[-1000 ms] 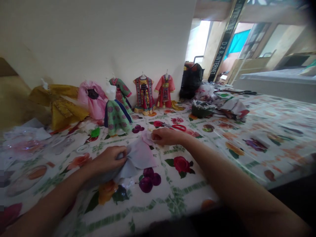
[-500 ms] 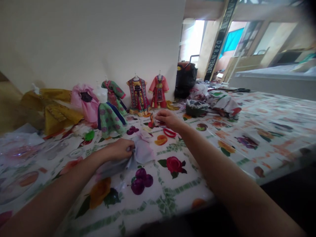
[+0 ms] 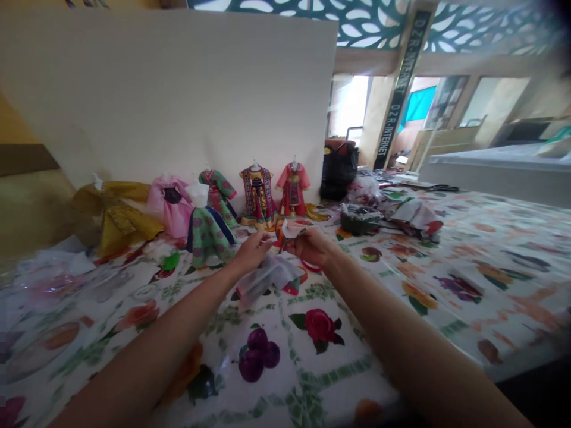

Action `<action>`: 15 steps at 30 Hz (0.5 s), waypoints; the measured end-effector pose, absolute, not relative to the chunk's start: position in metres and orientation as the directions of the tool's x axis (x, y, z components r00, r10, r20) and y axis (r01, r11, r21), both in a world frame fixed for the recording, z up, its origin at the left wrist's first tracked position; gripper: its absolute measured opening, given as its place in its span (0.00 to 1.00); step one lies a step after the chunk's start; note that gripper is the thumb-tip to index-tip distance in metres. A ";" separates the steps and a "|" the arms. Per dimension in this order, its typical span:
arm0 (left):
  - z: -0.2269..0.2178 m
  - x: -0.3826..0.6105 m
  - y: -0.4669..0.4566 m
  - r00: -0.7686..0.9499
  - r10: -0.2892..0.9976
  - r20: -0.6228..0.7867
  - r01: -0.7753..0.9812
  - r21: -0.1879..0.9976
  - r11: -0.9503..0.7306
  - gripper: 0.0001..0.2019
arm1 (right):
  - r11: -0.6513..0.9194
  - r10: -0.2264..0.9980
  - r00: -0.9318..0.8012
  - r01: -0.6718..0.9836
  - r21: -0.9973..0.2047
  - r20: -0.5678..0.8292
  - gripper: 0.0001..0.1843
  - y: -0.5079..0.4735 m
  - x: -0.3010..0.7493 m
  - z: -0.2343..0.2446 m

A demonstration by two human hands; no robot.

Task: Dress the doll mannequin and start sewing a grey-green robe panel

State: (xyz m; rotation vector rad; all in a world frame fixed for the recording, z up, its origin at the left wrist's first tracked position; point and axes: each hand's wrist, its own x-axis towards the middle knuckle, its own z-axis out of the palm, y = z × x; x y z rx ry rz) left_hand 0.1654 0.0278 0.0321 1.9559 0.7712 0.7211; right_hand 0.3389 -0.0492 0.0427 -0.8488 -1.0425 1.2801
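Note:
My right hand (image 3: 310,245) has its fingers closed on a small piece of pale cloth (image 3: 292,228), with orange and dark colour showing beside it. What exactly lies under the fingertips is hidden. Just to the left, my left hand (image 3: 253,251) points toward that piece, fingers stretched and apart, with nothing plainly in them. Below both hands, a sheer whitish cloth (image 3: 267,278) lies crumpled on the table. A red loop (image 3: 311,266) shows partly under my right hand. Close beyond stands a doll form in a green skirt (image 3: 209,235) with a white top.
More small dressed doll forms line the back: yellow (image 3: 127,220), pink (image 3: 172,205), green robe (image 3: 218,193), patterned dress (image 3: 257,196), red robe (image 3: 293,187). Clear plastic (image 3: 49,267) lies left. A dark green basket (image 3: 357,219), bundled cloth (image 3: 413,214) and black bag (image 3: 339,169) stand right.
My left hand has let go of the sheer cloth and moved up and right, beside my right hand. My right hand has lifted the small pale piece and turned. The view has tilted upward.

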 end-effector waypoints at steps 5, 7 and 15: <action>0.041 0.150 0.016 0.686 0.718 0.118 -0.050 0.992 -0.116 0.23 | 0.021 0.997 -0.055 -0.446 -0.895 0.051 0.05 -0.051 0.319 0.042; 0.043 0.141 0.010 0.709 0.699 0.098 -0.107 0.994 -0.030 0.22 | -0.023 0.997 -0.081 -0.476 -0.879 0.017 0.06 -0.052 0.311 0.041; 0.049 0.109 0.014 0.697 0.717 0.009 -0.134 0.984 0.117 0.16 | -0.154 0.986 -0.138 -0.552 -0.819 -0.092 0.12 -0.056 0.290 0.035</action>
